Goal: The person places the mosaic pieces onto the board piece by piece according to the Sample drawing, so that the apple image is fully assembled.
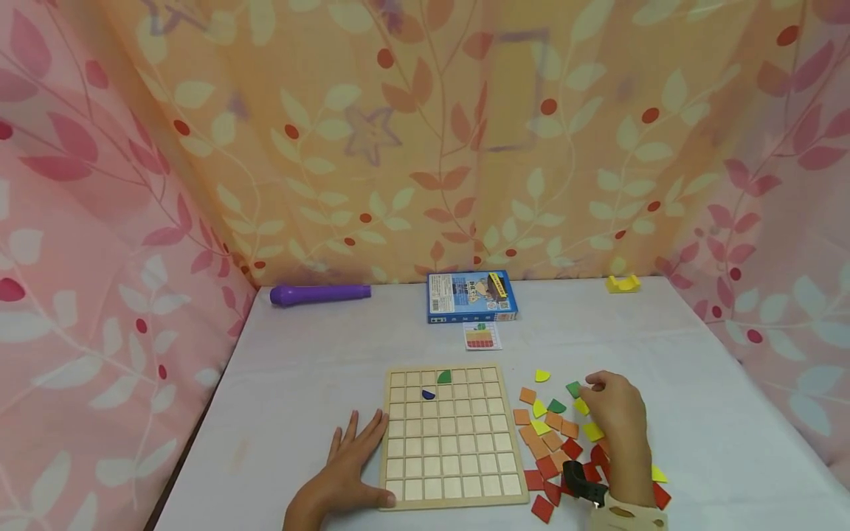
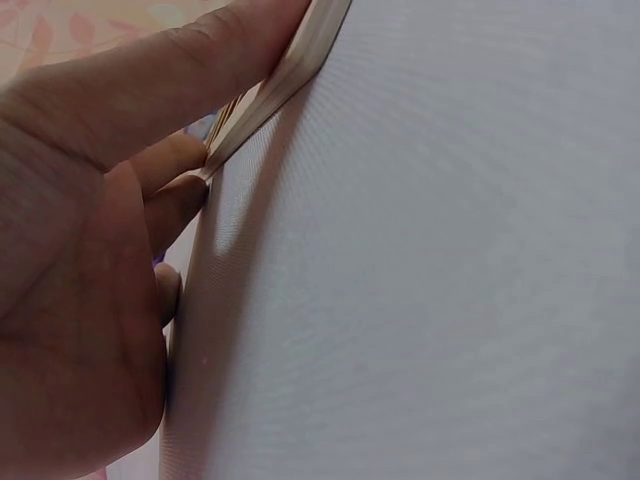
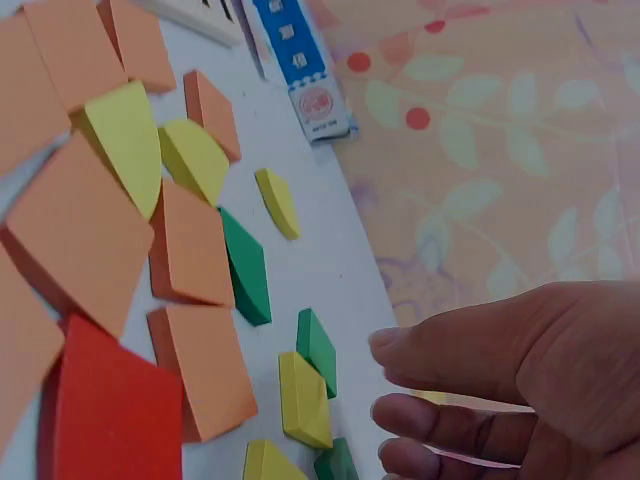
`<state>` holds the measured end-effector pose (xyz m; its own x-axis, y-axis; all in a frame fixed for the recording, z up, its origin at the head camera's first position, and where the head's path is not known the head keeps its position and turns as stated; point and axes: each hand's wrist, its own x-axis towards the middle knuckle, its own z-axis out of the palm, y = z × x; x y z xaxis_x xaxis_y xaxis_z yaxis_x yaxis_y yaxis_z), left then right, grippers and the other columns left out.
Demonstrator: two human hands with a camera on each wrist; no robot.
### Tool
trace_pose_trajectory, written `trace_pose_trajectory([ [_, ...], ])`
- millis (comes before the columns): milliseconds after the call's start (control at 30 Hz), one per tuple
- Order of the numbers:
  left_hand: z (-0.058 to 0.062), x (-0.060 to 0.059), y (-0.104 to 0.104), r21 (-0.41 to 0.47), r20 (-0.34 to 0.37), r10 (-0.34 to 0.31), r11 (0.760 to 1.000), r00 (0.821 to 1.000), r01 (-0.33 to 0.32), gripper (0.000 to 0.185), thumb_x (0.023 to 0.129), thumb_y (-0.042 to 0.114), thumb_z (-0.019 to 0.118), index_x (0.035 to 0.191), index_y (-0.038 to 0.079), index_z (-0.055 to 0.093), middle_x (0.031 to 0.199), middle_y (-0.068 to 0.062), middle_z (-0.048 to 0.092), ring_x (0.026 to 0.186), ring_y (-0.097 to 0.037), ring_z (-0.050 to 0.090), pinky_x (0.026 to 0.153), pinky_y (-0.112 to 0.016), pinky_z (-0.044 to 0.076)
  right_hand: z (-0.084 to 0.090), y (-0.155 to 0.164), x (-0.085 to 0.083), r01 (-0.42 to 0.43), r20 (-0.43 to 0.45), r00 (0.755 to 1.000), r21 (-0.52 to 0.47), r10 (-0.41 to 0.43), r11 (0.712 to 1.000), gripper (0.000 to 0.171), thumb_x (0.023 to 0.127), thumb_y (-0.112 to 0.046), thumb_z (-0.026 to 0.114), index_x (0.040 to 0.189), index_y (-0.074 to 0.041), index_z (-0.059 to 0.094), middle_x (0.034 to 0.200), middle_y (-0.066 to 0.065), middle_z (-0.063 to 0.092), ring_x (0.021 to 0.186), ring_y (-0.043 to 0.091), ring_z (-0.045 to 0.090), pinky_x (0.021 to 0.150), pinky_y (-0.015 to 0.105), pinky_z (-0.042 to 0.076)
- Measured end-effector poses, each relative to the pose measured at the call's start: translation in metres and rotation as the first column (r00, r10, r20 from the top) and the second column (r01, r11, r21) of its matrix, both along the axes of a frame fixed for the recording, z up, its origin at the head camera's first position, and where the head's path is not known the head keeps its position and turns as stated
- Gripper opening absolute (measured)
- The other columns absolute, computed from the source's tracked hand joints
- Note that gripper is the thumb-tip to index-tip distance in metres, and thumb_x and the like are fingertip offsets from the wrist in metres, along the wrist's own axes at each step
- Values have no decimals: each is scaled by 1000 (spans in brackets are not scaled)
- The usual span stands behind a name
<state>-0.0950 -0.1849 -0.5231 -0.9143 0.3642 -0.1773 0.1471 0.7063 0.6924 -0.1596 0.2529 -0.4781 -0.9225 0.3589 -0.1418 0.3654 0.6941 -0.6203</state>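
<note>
My left hand [image 1: 350, 464] lies along the left side of a wooden grid board [image 1: 449, 443], fingers straight and spread, thumb at the near left corner. In the left wrist view the thumb touches the board's edge. On the board sit a green quarter-round piece [image 1: 444, 377] and a small dark blue rounded piece [image 1: 428, 395]. My right hand [image 1: 619, 407] hovers by a green piece [image 1: 573, 389] at the far side of the loose tiles. From the right wrist, thumb and fingers show slightly apart with nothing between them, close to that green piece [image 3: 317, 352] and a yellow tile [image 3: 305, 400].
Red tiles [image 1: 542, 509], orange tiles [image 1: 527, 395] and yellow pieces [image 1: 542, 375] lie loose right of the board. Behind it are a pattern card [image 1: 482, 338], a blue box [image 1: 468, 295], a purple stick [image 1: 319, 295] and a yellow holder [image 1: 623, 285]. Curtains surround the table.
</note>
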Motion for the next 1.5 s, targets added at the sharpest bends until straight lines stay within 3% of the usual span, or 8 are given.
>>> trace_pose_trajectory([
  [167, -1, 0, 1, 6, 2, -8, 1000, 1000, 8, 127, 59, 57, 89, 161, 16, 25, 166, -5, 17, 150, -40, -13, 113, -63, -14, -8, 5, -4, -17, 29, 999, -7, 17, 1000, 41, 89, -17, 71, 118, 10, 63, 104, 27, 63, 87, 36, 55, 71, 46, 54],
  [500, 4, 2, 0, -1, 3, -12, 1000, 1000, 12, 127, 60, 60, 88, 161, 15, 25, 166, -6, 16, 150, -41, -12, 113, -64, -13, -20, -2, -5, 7, -37, 999, 18, -6, 1000, 36, 87, -12, 71, 113, 12, 66, 110, 30, 64, 95, 41, 56, 82, 55, 50],
  [900, 2, 1, -1, 4, 12, -5, 1000, 1000, 5, 126, 60, 57, 89, 161, 16, 25, 166, -7, 16, 150, -42, -12, 113, -64, -14, -10, -11, -17, -146, -61, 987, 18, 147, 989, 32, 86, -11, 71, 108, 12, 68, 104, 26, 66, 90, 37, 59, 83, 55, 52],
  [1000, 3, 1, 0, 5, 19, -1, 1000, 1000, 1, 126, 60, 56, 89, 160, 15, 25, 166, -7, 17, 150, -42, -12, 112, -64, -14, -8, -19, -20, -220, -73, 973, 19, 221, 975, 31, 87, -10, 69, 109, 12, 67, 104, 25, 66, 90, 36, 61, 82, 53, 54],
  [1167, 3, 1, 0, 7, 15, -3, 1000, 1000, 3, 125, 61, 58, 88, 160, 15, 25, 166, -7, 17, 150, -42, -12, 112, -64, -14, -7, -35, -26, -362, -99, 927, 23, 363, 932, 27, 89, -7, 67, 108, 12, 67, 103, 21, 65, 93, 35, 62, 83, 53, 54],
  [1500, 0, 1, -2, 12, 4, 0, 1000, 1000, 0, 125, 61, 58, 88, 161, 15, 25, 166, -7, 16, 150, -42, -13, 112, -64, -15, -14, -67, -45, -512, -87, 852, 71, 516, 856, 20, 89, -4, 72, 107, 6, 71, 96, 11, 61, 86, 24, 56, 86, 46, 55],
])
